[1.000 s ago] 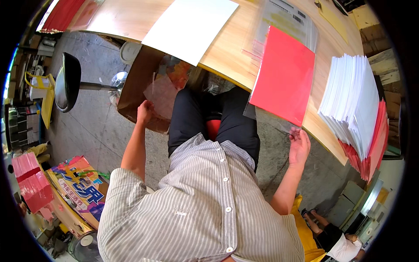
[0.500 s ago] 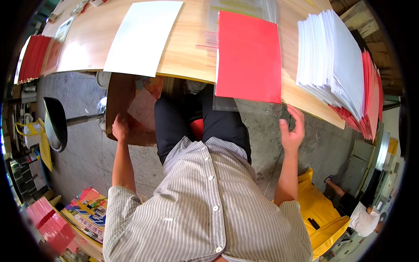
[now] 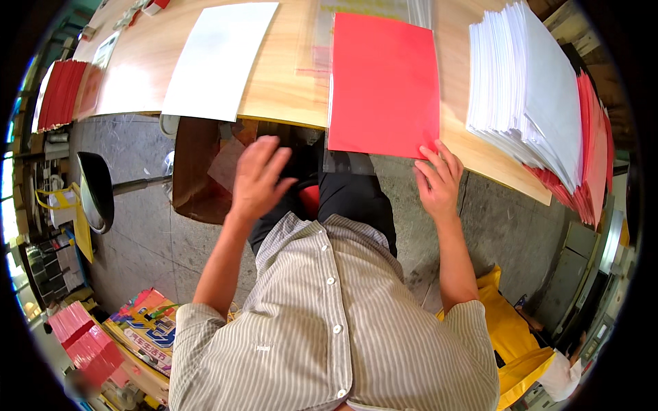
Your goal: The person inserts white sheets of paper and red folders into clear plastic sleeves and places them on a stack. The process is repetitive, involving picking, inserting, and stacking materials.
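A red sheet [image 3: 384,85] in a clear plastic sleeve [image 3: 348,163] lies at the table's near edge, and the sleeve's transparent end hangs over that edge. My right hand [image 3: 440,179] is at the red sheet's near right corner, fingertips touching it, fingers extended and a little apart. My left hand [image 3: 259,177] hovers above my lap, left of the sleeve, with fingers spread and nothing in them. To the left a white sheet [image 3: 221,61] lies on the table. Beyond the red sheet are more clear plastic sleeves [image 3: 373,12], partly covered by it.
On the right stands a thick stack of white sheets [image 3: 504,103] beside red ones [image 3: 595,151]. Red packets [image 3: 60,96] stand at the table's far left. An open cardboard box [image 3: 195,185] sits below the edge. A yellow bag [image 3: 504,335] is at my right side.
My left hand has risen from beside the cardboard box and moved right, toward the sleeve. My right hand has moved slightly left onto the red sheet's corner.
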Demonstrator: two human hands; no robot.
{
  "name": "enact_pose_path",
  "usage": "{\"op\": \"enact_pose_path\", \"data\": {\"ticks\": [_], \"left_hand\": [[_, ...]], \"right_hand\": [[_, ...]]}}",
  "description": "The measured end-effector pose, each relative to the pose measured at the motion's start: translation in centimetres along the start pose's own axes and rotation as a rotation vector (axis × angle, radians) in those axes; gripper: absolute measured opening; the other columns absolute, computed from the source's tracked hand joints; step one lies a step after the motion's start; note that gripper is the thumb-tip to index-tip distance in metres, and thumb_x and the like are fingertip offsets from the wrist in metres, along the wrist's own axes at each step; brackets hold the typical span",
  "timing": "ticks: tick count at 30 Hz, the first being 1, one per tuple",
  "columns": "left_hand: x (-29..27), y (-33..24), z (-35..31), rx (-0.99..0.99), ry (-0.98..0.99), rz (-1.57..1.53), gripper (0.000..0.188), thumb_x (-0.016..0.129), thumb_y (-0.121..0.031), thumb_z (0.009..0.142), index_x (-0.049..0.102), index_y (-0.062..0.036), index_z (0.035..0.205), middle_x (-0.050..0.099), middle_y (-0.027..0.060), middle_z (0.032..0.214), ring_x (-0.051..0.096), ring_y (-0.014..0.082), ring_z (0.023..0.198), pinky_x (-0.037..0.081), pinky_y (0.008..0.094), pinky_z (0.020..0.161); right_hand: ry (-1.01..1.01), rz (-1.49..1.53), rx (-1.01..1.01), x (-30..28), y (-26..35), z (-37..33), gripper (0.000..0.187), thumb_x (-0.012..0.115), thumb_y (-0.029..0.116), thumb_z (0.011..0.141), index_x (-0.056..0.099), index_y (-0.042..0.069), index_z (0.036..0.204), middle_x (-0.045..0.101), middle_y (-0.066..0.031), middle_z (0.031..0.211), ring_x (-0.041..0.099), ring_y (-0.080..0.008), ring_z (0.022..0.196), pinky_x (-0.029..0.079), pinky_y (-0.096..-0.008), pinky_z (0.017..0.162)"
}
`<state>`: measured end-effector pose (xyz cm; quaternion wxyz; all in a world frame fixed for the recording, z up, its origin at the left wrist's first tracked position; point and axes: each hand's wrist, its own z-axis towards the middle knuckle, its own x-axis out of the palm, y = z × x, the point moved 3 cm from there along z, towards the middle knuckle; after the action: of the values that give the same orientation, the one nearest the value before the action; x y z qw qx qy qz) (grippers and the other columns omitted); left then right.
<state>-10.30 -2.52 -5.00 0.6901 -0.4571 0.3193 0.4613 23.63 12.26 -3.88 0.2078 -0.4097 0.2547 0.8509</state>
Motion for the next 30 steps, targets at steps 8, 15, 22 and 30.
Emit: {"op": "enact_pose_path", "data": {"ticks": [8, 15, 22, 30], "left_hand": [[3.3, -5.4, 8.4, 0.238, -0.083, -0.219, 0.018, 0.078, -0.013, 0.077, 0.076, -0.0105, 0.094, 0.072, 0.0059, 0.107, 0.066, 0.0247, 0.102, 0.051, 0.0388, 0.091], [2.8, -5.0, 9.5, -0.22, 0.023, -0.457, 0.01, 0.077, -0.011, 0.081, 0.076, -0.0046, 0.088, 0.071, 0.0068, 0.082, 0.064, 0.0232, 0.077, 0.051, 0.0332, 0.077], [2.9, -4.4, 9.5, -0.434, 0.05, -0.554, 0.013, 0.077, -0.015, 0.083, 0.076, -0.0037, 0.09, 0.071, 0.0107, 0.081, 0.066, 0.021, 0.072, 0.053, 0.0314, 0.067], [3.0, -4.2, 9.6, -0.451, 0.104, -0.55, 0.012, 0.077, -0.01, 0.085, 0.074, -0.0011, 0.092, 0.071, 0.0087, 0.081, 0.065, 0.0156, 0.071, 0.051, 0.0281, 0.068]], "right_hand": [[0.0, 0.306, 0.226, -1.1, -1.3, 2.2, 0.012, 0.078, 0.005, 0.08, 0.072, 0.005, 0.09, 0.073, -0.0062, 0.102, 0.066, -0.0238, 0.107, 0.044, -0.0365, 0.095], [0.043, 0.628, 0.569, -0.7, -2.3, 3.0, 0.008, 0.076, 0.002, 0.083, 0.071, 0.0, 0.089, 0.071, -0.0083, 0.097, 0.064, -0.0178, 0.087, 0.05, -0.0305, 0.081], [0.033, 0.598, 0.642, -0.7, -2.4, 3.7, 0.011, 0.073, 0.004, 0.088, 0.069, -0.003, 0.095, 0.066, -0.0076, 0.111, 0.063, -0.0138, 0.084, 0.052, -0.0278, 0.074], [0.076, 0.609, 0.542, -1.1, -0.9, 4.6, 0.021, 0.078, 0.011, 0.084, 0.066, -0.001, 0.098, 0.064, -0.008, 0.11, 0.062, -0.0195, 0.096, 0.052, -0.0312, 0.08]]}}
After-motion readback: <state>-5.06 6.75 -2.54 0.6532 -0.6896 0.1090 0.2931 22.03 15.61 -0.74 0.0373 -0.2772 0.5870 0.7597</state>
